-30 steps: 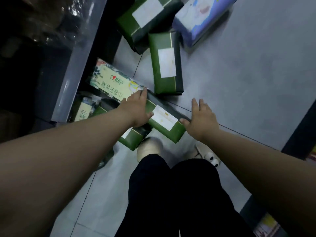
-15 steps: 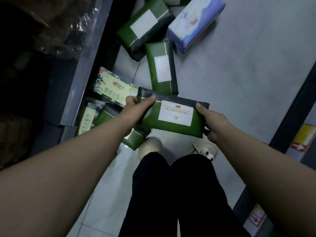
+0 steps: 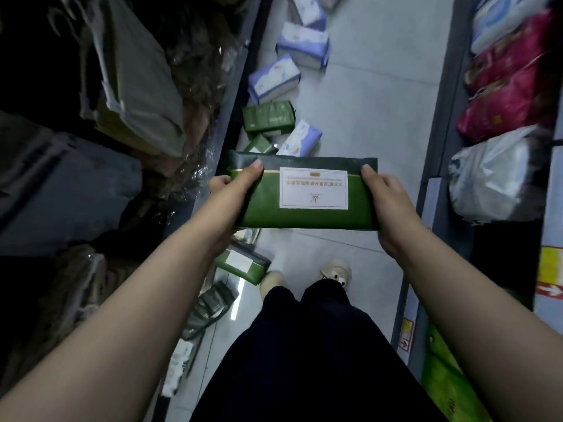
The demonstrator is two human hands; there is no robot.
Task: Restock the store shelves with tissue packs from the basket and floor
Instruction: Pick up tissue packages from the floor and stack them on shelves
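Observation:
A flat dark-green tissue pack (image 3: 304, 216) with a white label is held level in front of me, above the aisle floor. My left hand (image 3: 234, 190) grips its left end, thumb on top. My right hand (image 3: 385, 196) grips its right end in the same way. More packs lie on the floor: a green one (image 3: 242, 264) near my feet, another green one (image 3: 268, 115) farther ahead, and blue-white ones (image 3: 274, 77), (image 3: 303, 47), (image 3: 300, 138).
A dark shelf unit (image 3: 237, 95) with bagged goods runs along the left. On the right, a shelf (image 3: 438, 147) holds red packs (image 3: 505, 102) and a white bag (image 3: 493, 178). Grey floor tiles (image 3: 374, 102) stretch ahead between them. My shoes (image 3: 335, 272) stand below the pack.
Both hands have lifted the green pack off the floor pile and raised it level. My view has risen and tilted forward, showing more of the aisle and the right shelf.

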